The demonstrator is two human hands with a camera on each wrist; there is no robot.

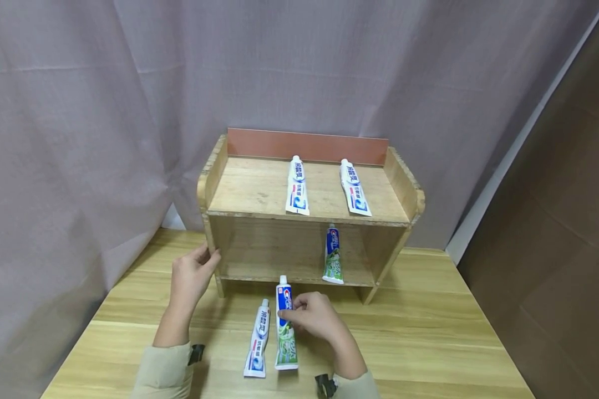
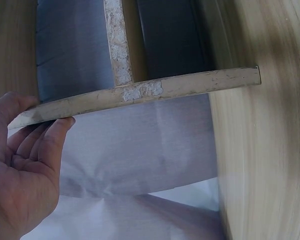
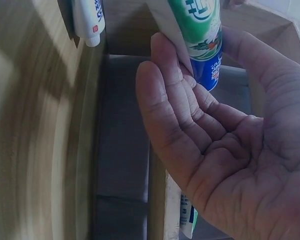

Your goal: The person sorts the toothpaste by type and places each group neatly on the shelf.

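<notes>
My left hand [image 1: 192, 276] pinches the front edge of the left side panel of a small wooden shelf [image 1: 299, 217]; the left wrist view shows the thumb on one face of the panel [image 2: 190, 85] and the fingers on the other. Between thumb and fingers, my right hand [image 1: 318, 317] holds a blue-and-green toothpaste tube [image 1: 286, 346], cap pointing towards the shelf. The same tube [image 3: 200, 25] appears in the right wrist view. Just left of it, a white toothpaste tube [image 1: 257, 343] lies on the table.
Two white toothpaste tubes, one near the middle [image 1: 297, 188] and one further right [image 1: 354, 188], lie on the upper board. Another blue-and-green tube [image 1: 333, 255] is on the lower board, right of centre. A grey curtain [image 1: 299, 66] hangs behind the wooden table [image 1: 429, 332].
</notes>
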